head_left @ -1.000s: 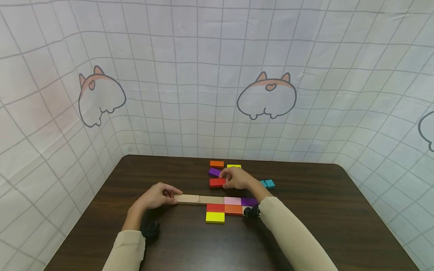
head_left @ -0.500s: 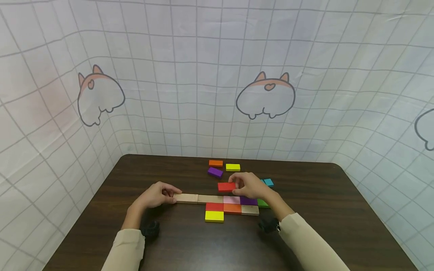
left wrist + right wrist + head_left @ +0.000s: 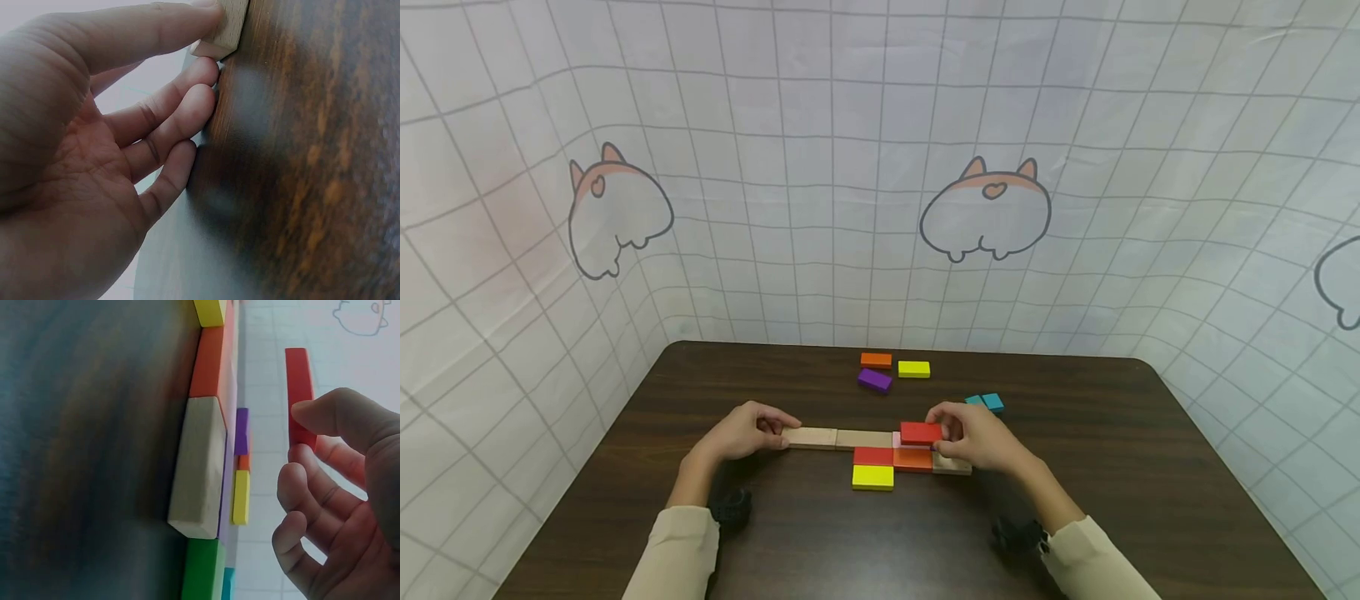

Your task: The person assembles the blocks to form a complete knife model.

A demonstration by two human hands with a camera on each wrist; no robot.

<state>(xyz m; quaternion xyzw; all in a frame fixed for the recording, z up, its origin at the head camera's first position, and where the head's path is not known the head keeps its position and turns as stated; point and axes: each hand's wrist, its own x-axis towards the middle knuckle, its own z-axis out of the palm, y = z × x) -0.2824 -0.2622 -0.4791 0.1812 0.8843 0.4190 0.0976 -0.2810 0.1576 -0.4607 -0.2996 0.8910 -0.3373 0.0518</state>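
Two hands work at a flat patch of small wooden blocks on the dark brown wooden table (image 3: 625, 467).

Left side: left hand (image 3: 741, 432) rests at the 9 o'clock end of the row, fingers curled loosely, fingertips (image 3: 203, 12) pressing the end of the plain light-wood rectangular block (image 3: 811, 437). Other fingers touch the tabletop. It steadies rather than grips.

Centre: second plain wood block (image 3: 863, 438) continues the row. Below it sit a flat red block (image 3: 873, 456), an orange block (image 3: 913, 459) and a yellow block (image 3: 872, 477), edges touching.

Right side: right hand (image 3: 977, 433) pinches the thin red rectangular wooden block (image 3: 921, 432) by one short end, thumb on top, fingers beneath. In the wrist view the block is clear of the table, above the laid pieces; whether it touches the pink block (image 3: 897, 439) under it, hard to tell.

Handling, judged: rigid, light, smooth painted faces, slippery if pinched lightly. Best held across the short end or the long edges, as now.

At 12 o'clock, well apart: loose orange block (image 3: 876, 360), yellow block (image 3: 913, 368), purple block (image 3: 874, 380). At 2 o'clock, teal blocks (image 3: 987, 402).
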